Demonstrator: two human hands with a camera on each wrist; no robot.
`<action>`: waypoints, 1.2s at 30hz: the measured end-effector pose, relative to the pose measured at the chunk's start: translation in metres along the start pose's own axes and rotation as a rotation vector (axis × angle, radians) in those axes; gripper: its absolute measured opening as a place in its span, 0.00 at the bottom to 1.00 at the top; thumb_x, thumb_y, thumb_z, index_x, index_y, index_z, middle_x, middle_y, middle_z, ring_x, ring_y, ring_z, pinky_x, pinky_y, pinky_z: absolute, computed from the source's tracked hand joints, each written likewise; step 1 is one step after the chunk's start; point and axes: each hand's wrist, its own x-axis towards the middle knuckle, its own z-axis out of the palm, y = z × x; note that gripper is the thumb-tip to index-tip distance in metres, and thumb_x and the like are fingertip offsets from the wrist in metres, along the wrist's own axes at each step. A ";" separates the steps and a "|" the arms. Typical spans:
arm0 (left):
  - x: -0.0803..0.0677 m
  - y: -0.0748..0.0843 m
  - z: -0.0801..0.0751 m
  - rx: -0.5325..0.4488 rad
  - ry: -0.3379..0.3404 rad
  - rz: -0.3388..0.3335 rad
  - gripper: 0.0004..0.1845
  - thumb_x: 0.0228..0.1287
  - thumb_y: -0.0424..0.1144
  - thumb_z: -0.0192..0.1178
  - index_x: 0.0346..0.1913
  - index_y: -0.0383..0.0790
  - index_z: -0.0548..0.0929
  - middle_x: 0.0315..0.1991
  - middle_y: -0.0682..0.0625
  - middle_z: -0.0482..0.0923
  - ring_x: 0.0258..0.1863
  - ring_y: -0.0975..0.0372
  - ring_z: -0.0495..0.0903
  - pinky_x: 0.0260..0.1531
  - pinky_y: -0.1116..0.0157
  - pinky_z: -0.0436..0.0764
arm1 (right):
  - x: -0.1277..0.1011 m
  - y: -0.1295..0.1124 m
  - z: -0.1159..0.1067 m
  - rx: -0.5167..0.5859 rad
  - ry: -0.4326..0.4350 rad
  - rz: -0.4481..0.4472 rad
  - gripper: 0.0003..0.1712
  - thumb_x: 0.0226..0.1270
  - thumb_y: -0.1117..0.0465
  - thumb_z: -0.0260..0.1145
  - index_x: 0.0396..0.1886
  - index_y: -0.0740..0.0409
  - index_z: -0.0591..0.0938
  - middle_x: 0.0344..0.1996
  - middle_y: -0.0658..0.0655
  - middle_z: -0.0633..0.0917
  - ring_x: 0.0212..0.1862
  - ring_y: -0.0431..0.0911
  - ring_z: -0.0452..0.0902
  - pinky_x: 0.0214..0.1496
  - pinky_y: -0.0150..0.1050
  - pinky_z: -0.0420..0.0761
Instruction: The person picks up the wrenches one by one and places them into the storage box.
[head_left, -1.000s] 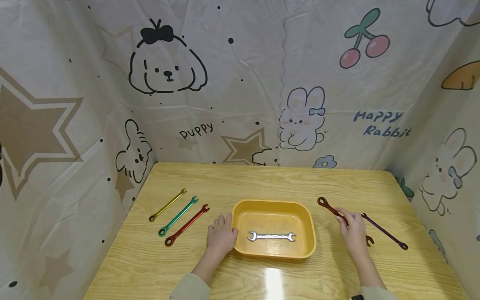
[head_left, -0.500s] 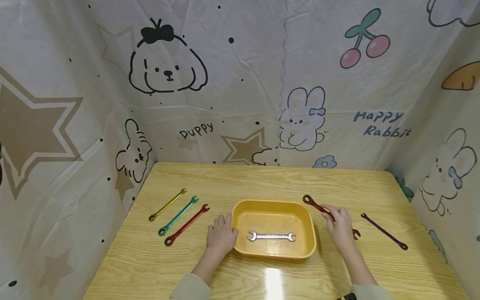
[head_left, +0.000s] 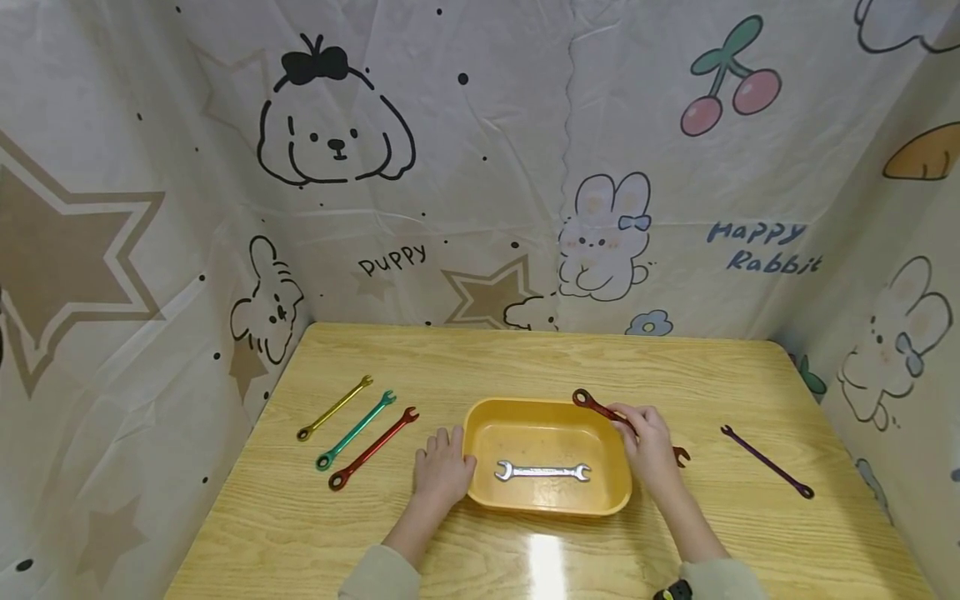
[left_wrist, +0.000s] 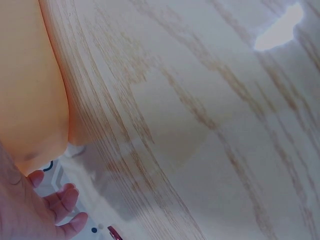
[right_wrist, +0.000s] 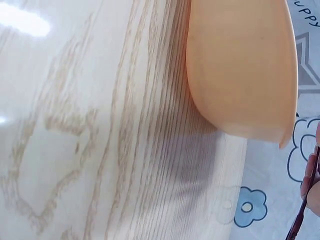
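yellow plastic forms the tray (head_left: 547,507), which stands on the wood-grained table (head_left: 480,354) with a silver wrench (head_left: 543,473) lying crosswise inside it. the person's right hand (head_left: 651,446) grasps a dark red wrench (head_left: 604,410) around its middle; in the head view its ring end overlaps the tray's far rim near the right corner, and its forked end sticks out on the other side of the hand. the left hand (head_left: 441,468) touches the tray's left side, fingers loose rather than clenched. well to the left lie three slanting wrenches, yellow (head_left: 333,408), green (head_left: 357,431) and red (head_left: 375,448), side by side and apart. a purple wrench (head_left: 767,462) lies to the right. behind hangs a printed cloth (head_left: 487,125).
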 end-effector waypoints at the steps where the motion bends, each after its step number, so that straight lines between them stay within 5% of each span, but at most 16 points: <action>1: 0.000 0.000 0.000 0.000 0.002 0.001 0.20 0.62 0.45 0.52 0.53 0.40 0.65 0.40 0.43 0.65 0.38 0.52 0.64 0.37 0.54 0.66 | 0.001 -0.002 0.001 0.005 -0.004 -0.004 0.15 0.50 0.74 0.67 0.40 0.60 0.82 0.27 0.60 0.74 0.30 0.48 0.69 0.30 0.43 0.68; 36: -0.001 0.001 -0.001 0.000 0.002 -0.004 0.20 0.62 0.45 0.52 0.53 0.39 0.65 0.42 0.42 0.65 0.39 0.52 0.65 0.39 0.52 0.66 | 0.005 -0.034 0.042 0.059 -0.082 -0.186 0.15 0.47 0.72 0.69 0.37 0.57 0.82 0.26 0.55 0.73 0.28 0.45 0.68 0.33 0.42 0.68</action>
